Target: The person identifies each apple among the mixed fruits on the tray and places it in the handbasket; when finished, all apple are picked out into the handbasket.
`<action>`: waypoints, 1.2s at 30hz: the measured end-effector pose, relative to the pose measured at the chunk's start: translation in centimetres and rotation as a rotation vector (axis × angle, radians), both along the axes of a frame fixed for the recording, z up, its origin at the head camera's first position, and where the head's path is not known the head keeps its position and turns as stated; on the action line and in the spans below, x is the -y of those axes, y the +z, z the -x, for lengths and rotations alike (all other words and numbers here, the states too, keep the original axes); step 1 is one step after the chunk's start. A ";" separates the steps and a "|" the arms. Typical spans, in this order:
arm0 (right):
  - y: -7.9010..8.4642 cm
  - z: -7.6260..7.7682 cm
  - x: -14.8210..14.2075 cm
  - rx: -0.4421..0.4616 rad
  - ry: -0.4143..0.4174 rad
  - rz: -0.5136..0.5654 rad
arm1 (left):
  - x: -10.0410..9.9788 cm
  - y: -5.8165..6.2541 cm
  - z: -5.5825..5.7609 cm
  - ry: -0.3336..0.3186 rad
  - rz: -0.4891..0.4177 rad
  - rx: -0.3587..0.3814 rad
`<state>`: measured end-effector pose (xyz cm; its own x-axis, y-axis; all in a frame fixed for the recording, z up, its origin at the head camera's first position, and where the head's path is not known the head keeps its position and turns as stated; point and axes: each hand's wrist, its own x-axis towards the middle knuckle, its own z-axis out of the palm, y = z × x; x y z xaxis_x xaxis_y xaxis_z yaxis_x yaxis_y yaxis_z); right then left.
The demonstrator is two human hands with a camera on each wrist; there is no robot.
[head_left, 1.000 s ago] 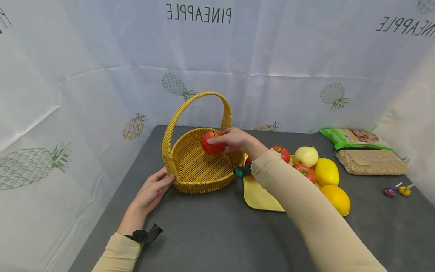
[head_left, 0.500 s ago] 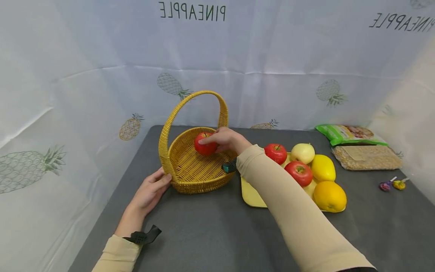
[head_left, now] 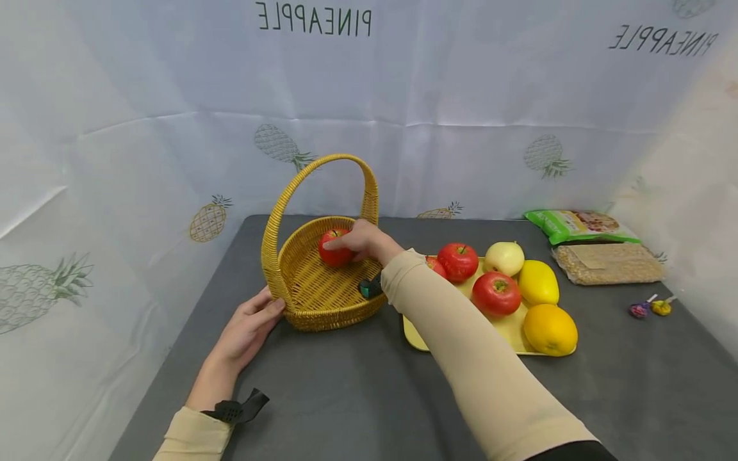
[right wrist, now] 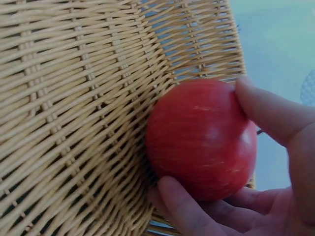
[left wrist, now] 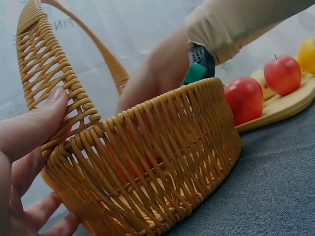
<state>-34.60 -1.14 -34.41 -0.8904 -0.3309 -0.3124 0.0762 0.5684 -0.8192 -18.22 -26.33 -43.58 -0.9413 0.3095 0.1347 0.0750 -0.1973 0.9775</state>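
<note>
My right hand (head_left: pixel 369 241) holds a red apple (head_left: pixel 333 255) inside a woven yellow basket (head_left: pixel 331 320) with a tall arched handle. In the right wrist view, thumb and fingers grip the apple (right wrist: pixel 199 142) from opposite sides, and it sits low against the basket's wicker wall. My left hand (head_left: pixel 245 333) holds the basket's left side. As the left wrist view shows, its thumb (left wrist: pixel 55 101) lies on the base of the handle while the other fingers spread along the outer wall. Through the weave, red from the apple shows.
Right of the basket, a yellow tray (head_left: pixel 519 339) bears several fruits: red apples (head_left: pixel 496 294), a pale round fruit (head_left: pixel 504 258), a yellow fruit (head_left: pixel 539 282) and an orange one (head_left: pixel 550 330). Farther right lie a green packet (head_left: pixel 582 226), a clear bag of grain (head_left: pixel 608 262) and two lollipops (head_left: pixel 650 308).
My right hand has lowered the apple toward the back of the basket. The left hand keeps its place on the basket. The whole scene has shifted left in the head view.
</note>
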 end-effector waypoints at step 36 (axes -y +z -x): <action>2.4 -2.3 -5.1 -0.071 0.176 0.017 | -0.4 0.2 0.2 0.038 -0.009 0.028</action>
<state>-32.30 3.98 -32.02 -0.8382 -0.4878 -0.2437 -0.0815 0.5540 -0.8285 -18.39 -25.97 -43.38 -0.9558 0.2722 0.1111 0.0557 -0.2034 0.9775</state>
